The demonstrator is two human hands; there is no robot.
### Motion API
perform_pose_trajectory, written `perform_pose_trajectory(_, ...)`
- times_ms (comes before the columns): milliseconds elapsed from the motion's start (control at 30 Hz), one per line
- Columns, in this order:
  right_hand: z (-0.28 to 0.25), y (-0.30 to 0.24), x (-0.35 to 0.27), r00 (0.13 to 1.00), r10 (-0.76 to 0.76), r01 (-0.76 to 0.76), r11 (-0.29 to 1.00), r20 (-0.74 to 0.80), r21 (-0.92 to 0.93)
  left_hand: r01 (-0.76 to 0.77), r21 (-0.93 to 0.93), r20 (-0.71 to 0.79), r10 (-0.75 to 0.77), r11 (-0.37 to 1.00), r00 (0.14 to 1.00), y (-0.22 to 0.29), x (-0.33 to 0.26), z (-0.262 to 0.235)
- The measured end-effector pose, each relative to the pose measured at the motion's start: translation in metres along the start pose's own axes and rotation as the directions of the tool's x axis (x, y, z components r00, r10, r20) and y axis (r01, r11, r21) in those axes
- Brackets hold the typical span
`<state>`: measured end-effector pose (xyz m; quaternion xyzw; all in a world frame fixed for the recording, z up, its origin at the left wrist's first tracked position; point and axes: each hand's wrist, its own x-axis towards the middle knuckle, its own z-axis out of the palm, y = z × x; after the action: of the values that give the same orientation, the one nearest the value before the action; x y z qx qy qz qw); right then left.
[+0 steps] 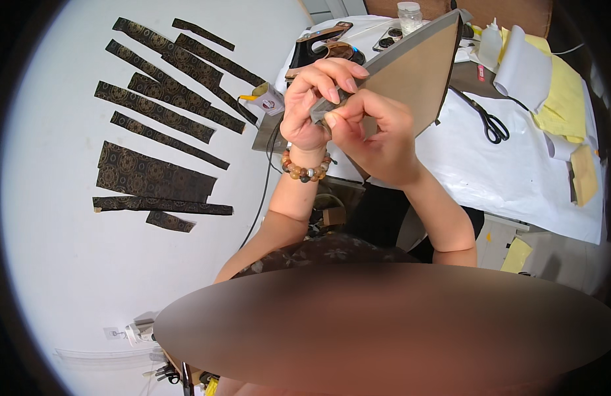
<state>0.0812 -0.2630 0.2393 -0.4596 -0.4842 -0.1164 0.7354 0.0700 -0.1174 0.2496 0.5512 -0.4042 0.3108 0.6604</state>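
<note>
I hold a tan flat panel point(414, 89) with a grey edging strip point(411, 45) up in front of me, tilted, at its near left corner. My left hand point(318, 89) curls round that corner, fingers bent over the grey edge. Close beside it, my right hand point(378, 135) pinches a small folded grey end of the edging point(320, 111) between thumb and forefinger. A beaded bracelet point(305, 173) circles my left wrist. The fingers partly hide the corner, so how the fold lies underneath cannot be seen.
Behind my left hand stands a clothes iron point(312, 49). Black scissors point(493, 129) lie on the white-covered table point(516, 178), near yellow sheets point(562, 105) and a squeeze bottle point(490, 46). A clear jar point(409, 16) stands behind. Dark patterned fabric pieces point(150, 171) spread across the white surface at left.
</note>
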Motion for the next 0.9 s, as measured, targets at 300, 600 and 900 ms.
perform_pose_trajectory(300,0.004,0.0,0.003,0.981,-0.181,0.168,0.97,-0.066,-0.176,-0.02,0.011,-0.048,0.02,1.0,0.999,-0.004,-0.002,0.004)
perform_pose_trajectory(600,-0.018,-0.018,0.011,0.975,-0.222,0.212,0.924,0.007,-0.318,-0.019,0.008,-0.011,0.019,1.0,1.0,-0.006,-0.003,0.012)
perform_pose_trajectory(900,-0.017,-0.009,0.016,0.984,-0.176,0.168,0.955,-0.011,-0.244,0.013,-0.008,-0.028,-0.013,1.0,1.0,-0.003,-0.002,0.012)
